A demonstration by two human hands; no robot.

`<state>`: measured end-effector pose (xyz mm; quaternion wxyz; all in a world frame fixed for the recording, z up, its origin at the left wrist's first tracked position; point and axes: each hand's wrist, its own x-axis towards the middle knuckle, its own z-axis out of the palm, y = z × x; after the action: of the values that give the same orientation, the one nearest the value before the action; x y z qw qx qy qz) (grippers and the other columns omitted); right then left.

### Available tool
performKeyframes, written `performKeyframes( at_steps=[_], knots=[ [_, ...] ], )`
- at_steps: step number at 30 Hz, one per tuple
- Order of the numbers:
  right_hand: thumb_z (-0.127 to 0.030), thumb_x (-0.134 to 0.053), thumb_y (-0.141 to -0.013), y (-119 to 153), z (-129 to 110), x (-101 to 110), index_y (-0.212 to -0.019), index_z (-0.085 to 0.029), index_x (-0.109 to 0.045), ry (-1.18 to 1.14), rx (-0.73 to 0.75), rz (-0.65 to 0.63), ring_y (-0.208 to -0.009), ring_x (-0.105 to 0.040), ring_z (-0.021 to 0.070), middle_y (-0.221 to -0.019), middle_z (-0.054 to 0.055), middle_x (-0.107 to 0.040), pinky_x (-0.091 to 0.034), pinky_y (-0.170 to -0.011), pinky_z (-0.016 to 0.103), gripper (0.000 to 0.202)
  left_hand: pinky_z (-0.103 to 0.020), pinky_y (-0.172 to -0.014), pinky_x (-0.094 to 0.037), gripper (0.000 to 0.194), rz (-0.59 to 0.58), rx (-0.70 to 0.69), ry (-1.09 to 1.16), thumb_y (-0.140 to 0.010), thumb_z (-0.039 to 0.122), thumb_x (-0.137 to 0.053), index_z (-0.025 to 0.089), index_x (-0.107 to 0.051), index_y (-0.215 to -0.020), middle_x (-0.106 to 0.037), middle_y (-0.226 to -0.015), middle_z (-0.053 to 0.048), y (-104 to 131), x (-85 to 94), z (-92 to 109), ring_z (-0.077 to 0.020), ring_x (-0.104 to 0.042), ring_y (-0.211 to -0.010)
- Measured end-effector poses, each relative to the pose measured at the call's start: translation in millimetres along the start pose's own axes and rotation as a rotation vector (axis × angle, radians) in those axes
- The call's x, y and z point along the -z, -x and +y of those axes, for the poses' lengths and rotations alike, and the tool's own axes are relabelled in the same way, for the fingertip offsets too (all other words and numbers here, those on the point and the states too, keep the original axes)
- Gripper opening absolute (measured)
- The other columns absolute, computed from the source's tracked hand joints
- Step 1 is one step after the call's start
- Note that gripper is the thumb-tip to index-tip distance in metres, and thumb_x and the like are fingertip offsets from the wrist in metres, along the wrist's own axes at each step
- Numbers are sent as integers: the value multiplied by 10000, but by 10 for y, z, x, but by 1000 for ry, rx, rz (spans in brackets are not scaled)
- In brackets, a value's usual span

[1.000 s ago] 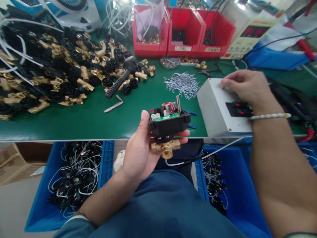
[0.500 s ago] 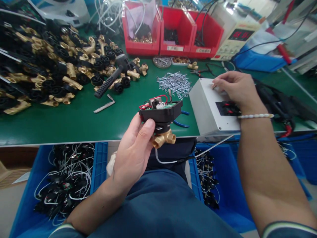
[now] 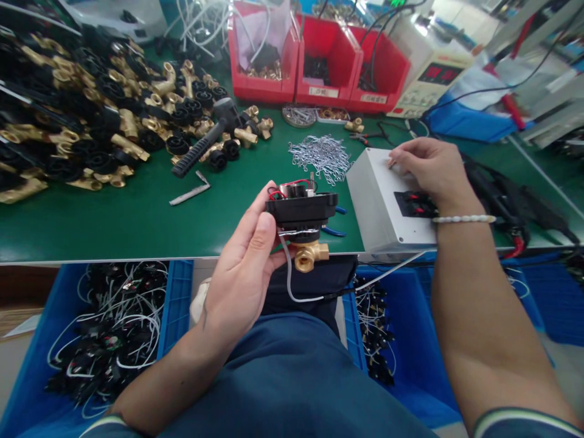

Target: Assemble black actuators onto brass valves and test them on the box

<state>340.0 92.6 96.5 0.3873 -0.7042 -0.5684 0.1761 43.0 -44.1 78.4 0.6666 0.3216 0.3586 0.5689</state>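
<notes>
My left hand is closed around a motorized valve, held upright just over the table's front edge. Its open black housing shows red wires and electronics on top, and a brass valve body juts out below. From it a grey cable hangs down, then runs right towards a light grey box. My right hand rests over that box, thumb and fingers pinched on a small metal toggle switch on its top. Red and black terminals sit beside the wrist.
Brass and black valve parts are heaped at the left, near a black-handled hammer. Metal clips lie mid-table before red bins. A power supply stands behind. Blue crates flank my lap.
My left hand has turned the valve, so one brass port now faces me and a metal clip shows under the housing. My right hand stays pinched at the same spot on the box.
</notes>
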Motion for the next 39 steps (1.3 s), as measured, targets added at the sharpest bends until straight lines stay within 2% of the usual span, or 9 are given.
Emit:
performKeyframes(
  at_steps=[6,11,15,21,26,30,39],
  knots=[
    [4,-684,-884,-2,20,8,-756,-112,-669,-17,1,0,-513,-423,33,-614,-41,-615,-370,-560,232,173,-470,-1020,-605,445,-12,37,-11,-991,352,-595,286,-551,-1429,-624,-1462,-52,-11,14,-1,-292,-648,-1278],
    [-32,-690,-888,-15,68,13,-805,-99,-699,-30,29,-11,-537,-435,35,-653,-25,-650,-389,-596,242,107,-406,-894,-656,480,-6,18,-26,-960,396,-655,317,-557,-1424,-669,-1397,-41,-18,35,-9,-275,-715,-1159],
    [-44,-703,-880,-41,109,10,-808,-98,-699,-40,36,-20,-531,-429,31,-627,-31,-641,-379,-590,238,90,-380,-882,-648,561,-23,-4,-54,-921,455,-706,369,-533,-1449,-717,-1312,-20,-21,50,-7,-257,-734,-1107],
    [-27,-699,-873,-42,106,7,-806,-88,-692,-36,40,-9,-519,-436,21,-632,-38,-655,-365,-575,222,91,-322,-776,-647,633,-50,59,-46,-868,502,-758,322,-547,-1437,-752,-1249,-49,-23,49,22,-218,-761,-941],
    [-37,-698,-885,-31,76,6,-822,-82,-698,2,25,-4,-541,-436,35,-677,-14,-674,-392,-619,252,77,-292,-747,-649,617,-68,122,19,-825,490,-810,257,-598,-1355,-787,-1110,-45,-22,17,27,-217,-763,-959],
    [-55,-702,-891,-41,92,9,-825,-83,-699,25,33,-4,-549,-432,38,-696,-5,-680,-396,-633,262,71,-334,-761,-652,680,-99,146,10,-831,510,-794,257,-549,-1412,-789,-1056,-47,-15,0,42,-243,-764,-981],
    [-73,-702,-895,-63,173,20,-868,-91,-717,23,64,-18,-605,-508,64,-775,30,-717,-450,-692,286,35,-314,-754,-641,655,-110,151,-4,-855,516,-768,229,-553,-1403,-778,-1088,-60,-18,17,51,-229,-753,-985]
  ],
)
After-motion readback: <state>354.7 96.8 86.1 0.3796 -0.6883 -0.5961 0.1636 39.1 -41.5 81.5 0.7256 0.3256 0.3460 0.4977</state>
